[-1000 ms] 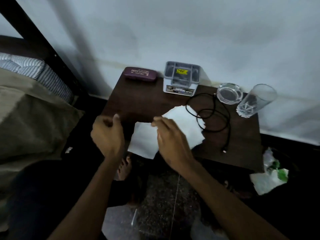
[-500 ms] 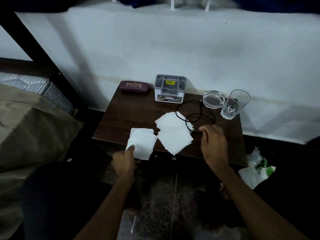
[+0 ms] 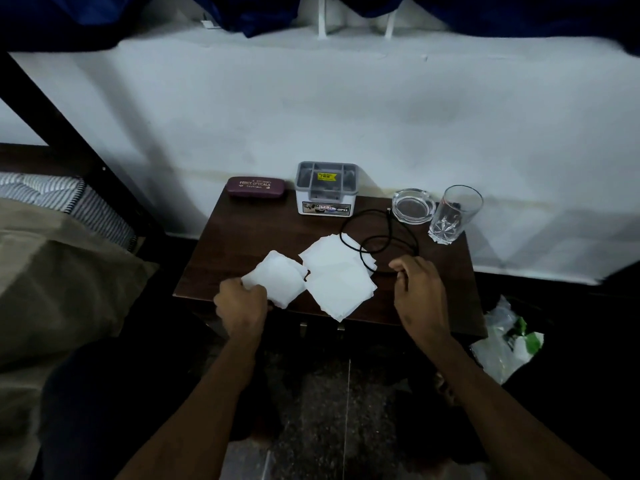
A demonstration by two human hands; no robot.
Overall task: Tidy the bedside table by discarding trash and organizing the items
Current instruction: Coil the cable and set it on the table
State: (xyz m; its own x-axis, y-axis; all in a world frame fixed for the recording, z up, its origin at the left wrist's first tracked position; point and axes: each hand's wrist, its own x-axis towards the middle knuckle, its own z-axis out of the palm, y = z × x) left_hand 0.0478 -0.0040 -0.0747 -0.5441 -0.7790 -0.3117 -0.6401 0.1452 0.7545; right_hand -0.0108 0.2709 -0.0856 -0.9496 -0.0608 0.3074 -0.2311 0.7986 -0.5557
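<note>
On the dark wooden bedside table (image 3: 249, 237) lie two white tissue piles. My left hand (image 3: 242, 306) grips the smaller folded tissue (image 3: 278, 277) at the table's front edge. The larger tissue pile (image 3: 336, 275) lies just right of it, partly under a coiled black cable (image 3: 374, 237). My right hand (image 3: 420, 292) pinches the cable's near loop. At the back stand a maroon glasses case (image 3: 255, 186), a grey organizer box (image 3: 326, 188), a glass ashtray (image 3: 413, 206) and a clear drinking glass (image 3: 453, 213).
A bin with white and green plastic trash (image 3: 509, 341) sits on the floor right of the table. A bed with a striped mattress (image 3: 52, 199) and olive blanket (image 3: 52, 289) lies to the left. The white wall is close behind.
My right hand left the tissues and went right to the cable. My left hand took hold of the smaller tissue. The view pulled back and tilted up.
</note>
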